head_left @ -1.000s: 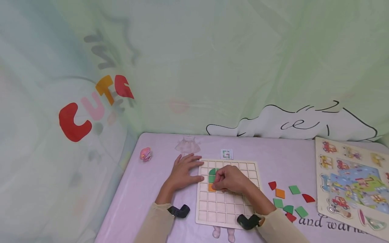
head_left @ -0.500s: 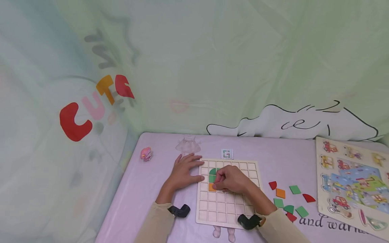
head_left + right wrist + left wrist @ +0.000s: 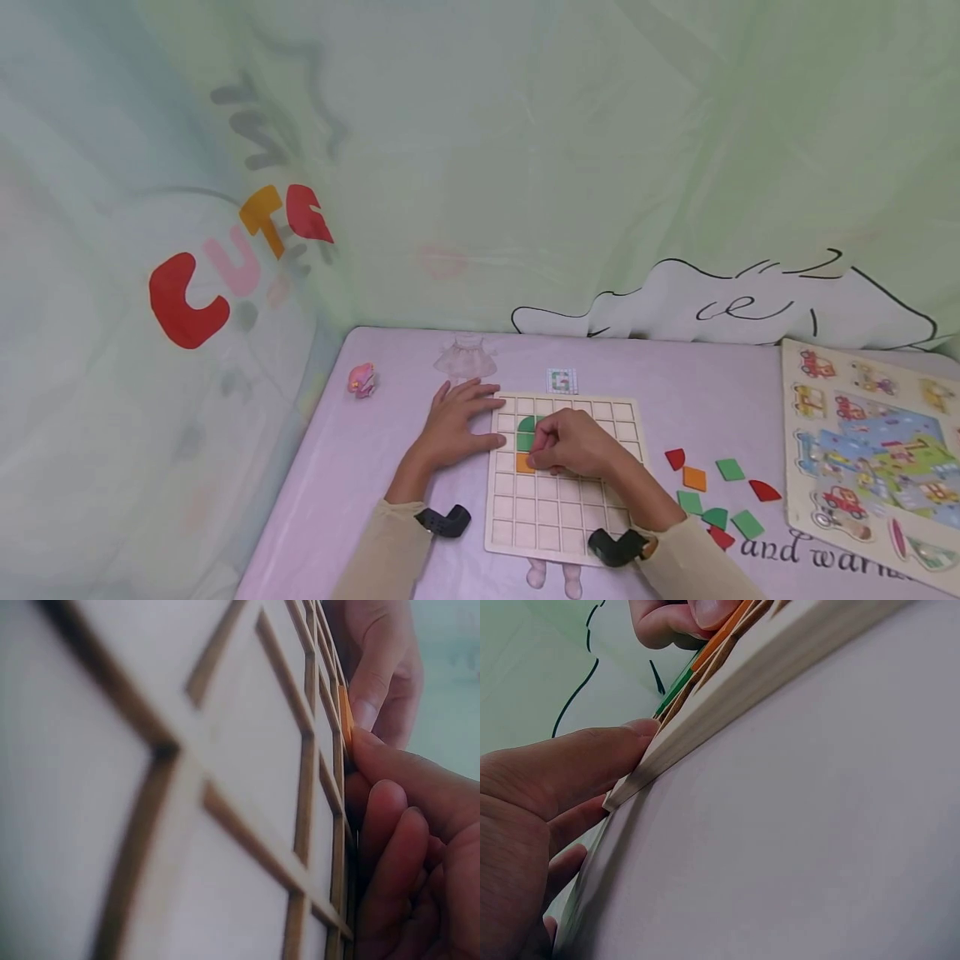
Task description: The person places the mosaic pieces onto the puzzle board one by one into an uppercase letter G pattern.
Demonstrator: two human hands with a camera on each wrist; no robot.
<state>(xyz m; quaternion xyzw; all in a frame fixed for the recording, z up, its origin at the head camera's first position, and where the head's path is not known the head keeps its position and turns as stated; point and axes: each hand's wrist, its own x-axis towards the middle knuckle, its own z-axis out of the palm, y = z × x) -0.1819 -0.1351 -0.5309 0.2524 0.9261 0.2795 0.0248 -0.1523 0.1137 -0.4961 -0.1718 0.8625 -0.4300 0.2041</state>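
At the lower centre of the head view, I see the right hand [image 3: 573,446] over the gridded wooden board [image 3: 513,510], its thumb tip against the orange square tile [image 3: 522,463]. Its other fingers are curled inward, and I cannot tell whether they pinch that tile or merely rest by it. The tile lies in the left part of the grid, directly below the green square tile [image 3: 524,442], which in turn lies below the green quarter-circle tile [image 3: 527,425] (a sliver more green shows beside it, mostly behind the hand).

To the left of these, the left hand [image 3: 453,425] has its fingers spread at the board's left edge; from my left wrist view, its thumb rests on that rim.

Toward the lower right of the frame, loose pieces lie scattered on the lilac-covered bench [image 3: 337,467], among them a red quarter-circle [image 3: 765,490] and a second orange square [image 3: 694,478]. At the far right I have a wooden picture puzzle [image 3: 797,467]. Just above the board sits a small card with a G [image 3: 562,381], and a pink figurine [image 3: 362,380] stands out at the bench's upper left.
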